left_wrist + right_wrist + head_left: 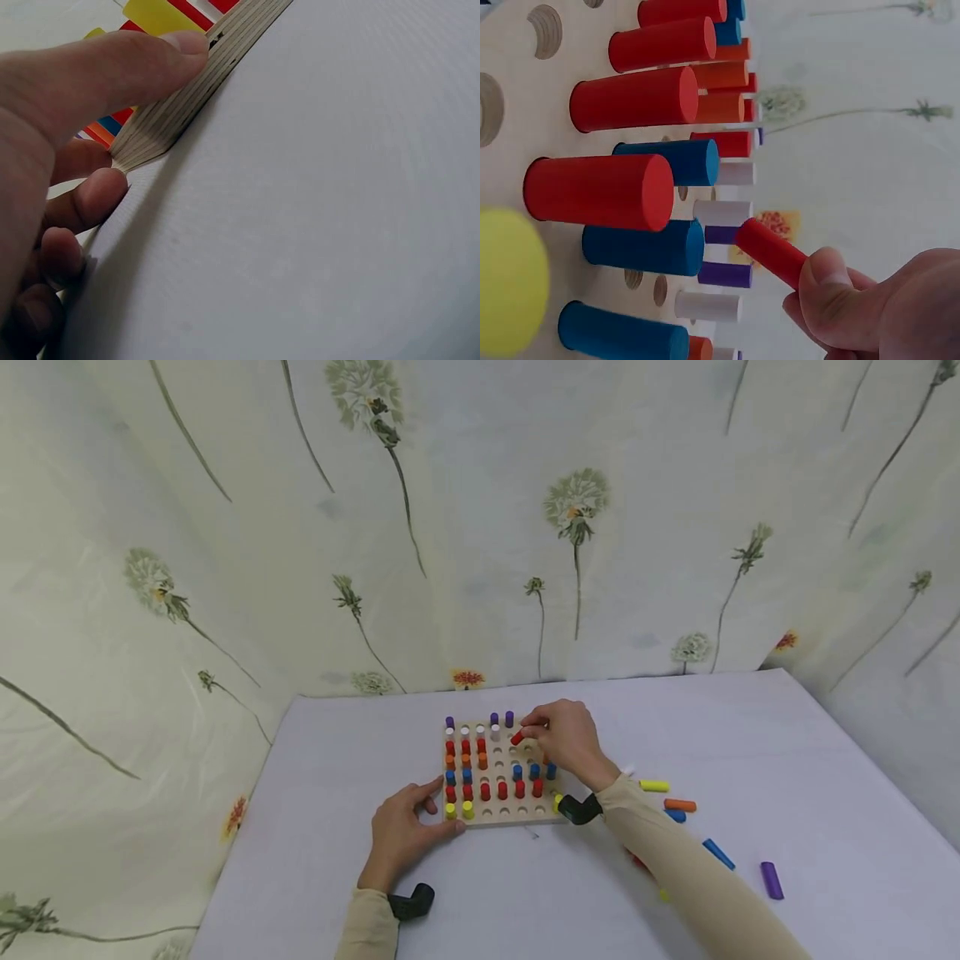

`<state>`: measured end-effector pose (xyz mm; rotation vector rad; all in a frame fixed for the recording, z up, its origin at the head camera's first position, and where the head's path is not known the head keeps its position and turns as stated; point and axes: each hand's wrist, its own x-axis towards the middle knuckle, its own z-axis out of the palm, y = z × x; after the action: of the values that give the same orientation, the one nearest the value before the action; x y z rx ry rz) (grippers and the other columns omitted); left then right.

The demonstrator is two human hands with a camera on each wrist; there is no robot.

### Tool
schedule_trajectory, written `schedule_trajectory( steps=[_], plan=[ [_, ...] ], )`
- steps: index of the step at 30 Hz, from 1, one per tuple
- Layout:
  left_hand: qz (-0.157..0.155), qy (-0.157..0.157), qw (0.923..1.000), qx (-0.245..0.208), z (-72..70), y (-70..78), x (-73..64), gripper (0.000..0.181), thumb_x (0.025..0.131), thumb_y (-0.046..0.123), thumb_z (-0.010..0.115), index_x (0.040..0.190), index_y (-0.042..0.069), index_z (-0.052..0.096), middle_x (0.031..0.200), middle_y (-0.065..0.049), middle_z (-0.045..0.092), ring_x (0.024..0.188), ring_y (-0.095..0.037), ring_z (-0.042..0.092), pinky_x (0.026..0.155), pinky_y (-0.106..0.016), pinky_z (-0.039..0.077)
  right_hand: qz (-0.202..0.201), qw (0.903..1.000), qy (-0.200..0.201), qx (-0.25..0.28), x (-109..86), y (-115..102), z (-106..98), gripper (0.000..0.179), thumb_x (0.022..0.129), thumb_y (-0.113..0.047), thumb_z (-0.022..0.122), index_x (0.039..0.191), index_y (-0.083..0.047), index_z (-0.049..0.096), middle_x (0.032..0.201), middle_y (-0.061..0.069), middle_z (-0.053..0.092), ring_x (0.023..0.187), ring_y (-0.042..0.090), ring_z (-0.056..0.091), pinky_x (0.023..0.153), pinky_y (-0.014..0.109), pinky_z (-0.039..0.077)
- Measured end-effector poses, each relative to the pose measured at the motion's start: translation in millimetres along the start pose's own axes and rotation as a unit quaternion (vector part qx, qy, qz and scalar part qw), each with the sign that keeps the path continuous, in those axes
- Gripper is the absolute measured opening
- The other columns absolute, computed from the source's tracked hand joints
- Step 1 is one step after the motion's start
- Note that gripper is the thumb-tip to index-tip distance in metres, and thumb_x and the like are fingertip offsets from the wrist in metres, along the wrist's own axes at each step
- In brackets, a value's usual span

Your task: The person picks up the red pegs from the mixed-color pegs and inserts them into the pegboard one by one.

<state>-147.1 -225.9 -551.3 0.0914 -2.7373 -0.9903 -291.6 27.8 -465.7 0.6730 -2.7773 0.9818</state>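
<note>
A wooden pegboard lies on the table, with rows of purple, white, red, orange, blue and yellow pegs standing in it. My left hand holds its near left corner. In the left wrist view the thumb presses on the board's side, and the forefinger lies round the corner. My right hand pinches a red peg between thumb and fingertips. That peg is tilted, above the board's far right part among bare holes. Forearm and hand hide some of the board's right side.
Loose pegs lie on the white tabletop to the right: a yellow peg, an orange peg, blue ones and a purple peg. My right sleeve partly covers others. A flowered cloth hangs behind the table.
</note>
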Motion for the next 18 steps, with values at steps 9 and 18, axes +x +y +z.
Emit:
schedule_trajectory(
  steps=[9,18],
  plan=[
    [-0.004,-0.012,0.9999,-0.011,0.3,3.5,0.4,0.076,0.063,0.063,0.084,0.13,0.031,0.066,0.076,0.016,0.054,0.064,-0.007,0.043,0.059,-0.026,0.03,-0.015,0.9988,-0.038,-0.028,6.1,-1.4,12.5,0.005,0.085,-0.018,0.078,0.086,-0.013,0.079,0.079,-0.004,0.073,0.074,0.014,0.062,0.071,0.036,0.05],
    [-0.003,-0.012,0.9999,-0.006,-0.3,3.6,0.9,0.077,0.064,0.065,0.082,0.131,0.032,0.065,0.076,0.016,0.054,0.064,-0.007,0.042,0.059,-0.026,0.03,-0.037,0.9978,-0.045,-0.03,8.4,-1.8,23.4,0.005,0.083,-0.018,0.08,0.085,-0.013,0.08,0.077,-0.005,0.073,0.073,0.012,0.063,0.074,0.036,0.051]
  ],
)
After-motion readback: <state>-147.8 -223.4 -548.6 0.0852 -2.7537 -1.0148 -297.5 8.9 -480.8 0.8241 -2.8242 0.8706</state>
